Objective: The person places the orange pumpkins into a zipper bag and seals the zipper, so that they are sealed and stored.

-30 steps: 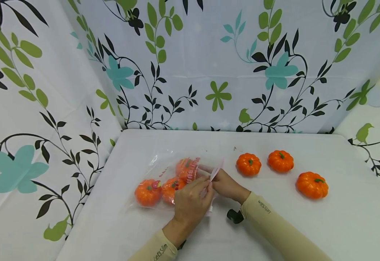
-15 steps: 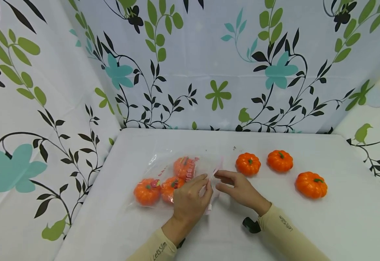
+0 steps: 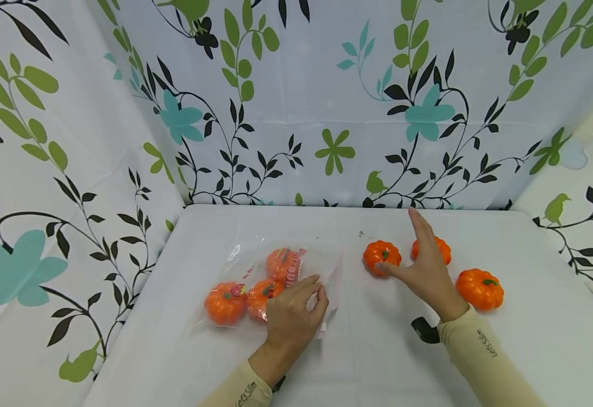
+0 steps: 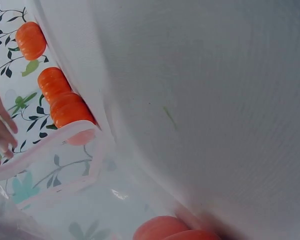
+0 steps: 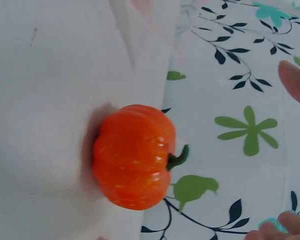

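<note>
A clear plastic zip bag with pink print lies on the table, three orange toy pumpkins inside it. My left hand pinches the bag's edge near its pink-rimmed mouth, which stands apart as a loop in the left wrist view. My right hand is spread, thumb away from the fingers, its thumb tip overlapping the nearest loose pumpkin. That same pumpkin, with a green stem, appears between thumb and fingers in the right wrist view. Behind the right hand, a second pumpkin is partly hidden.
A third loose pumpkin sits right of my right wrist. The white table ends at the back against a curtain printed with leaves and flowers. More of this cloth hangs at both sides.
My right hand has left the bag's mouth, moved right and spread its fingers by the loose pumpkins. The left hand keeps its pinch on the bag.
</note>
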Demonstrator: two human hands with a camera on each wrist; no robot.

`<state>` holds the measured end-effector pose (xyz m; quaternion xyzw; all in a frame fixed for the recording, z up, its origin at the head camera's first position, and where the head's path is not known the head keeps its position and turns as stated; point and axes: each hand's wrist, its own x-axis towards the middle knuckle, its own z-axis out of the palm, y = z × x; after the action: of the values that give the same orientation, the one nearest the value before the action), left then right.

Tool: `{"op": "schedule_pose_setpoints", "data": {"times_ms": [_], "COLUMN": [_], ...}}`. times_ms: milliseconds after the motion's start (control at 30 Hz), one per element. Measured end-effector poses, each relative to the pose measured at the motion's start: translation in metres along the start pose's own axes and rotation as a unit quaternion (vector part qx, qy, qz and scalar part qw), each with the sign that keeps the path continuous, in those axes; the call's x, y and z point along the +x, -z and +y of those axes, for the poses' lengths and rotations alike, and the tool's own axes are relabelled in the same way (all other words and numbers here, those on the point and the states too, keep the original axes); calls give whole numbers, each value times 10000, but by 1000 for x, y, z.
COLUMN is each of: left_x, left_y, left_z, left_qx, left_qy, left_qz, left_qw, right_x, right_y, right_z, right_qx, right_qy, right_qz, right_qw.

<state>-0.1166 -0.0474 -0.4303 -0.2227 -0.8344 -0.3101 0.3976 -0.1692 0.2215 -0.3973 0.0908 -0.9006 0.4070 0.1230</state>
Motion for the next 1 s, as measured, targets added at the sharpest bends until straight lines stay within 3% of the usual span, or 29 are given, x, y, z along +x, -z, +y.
{"op": "schedule_pose_setpoints", "data": {"times_ms": [133,333,533,867,1000], "left_x": [-1,-3,-4,-5,-5], "left_y": [-1,-3,-3,-2,-2], "left_z": [-1,-2,-2,0,-1], "left_qx": [25,118,154,200,221], "left_qy": [19,-120,-119,-20,-9], "left_qz": [26,143,179,81,60], "left_qw": [10000,9998,9997,9998,9997], "right_x": [5,5,4,5,3], "right_y": [-4,-17,-27,-36,-36], "right_z": [12,33,43,48,44], "right_qx": [-49,-382,-457,-548,-282], "right_qy": [-616,-1376,-1538,-1712,-1746], "right_qz": [-494,-1226,-1455,-1349,-1392], "right_qw": [9969,9821,9763,9744,9743]}}
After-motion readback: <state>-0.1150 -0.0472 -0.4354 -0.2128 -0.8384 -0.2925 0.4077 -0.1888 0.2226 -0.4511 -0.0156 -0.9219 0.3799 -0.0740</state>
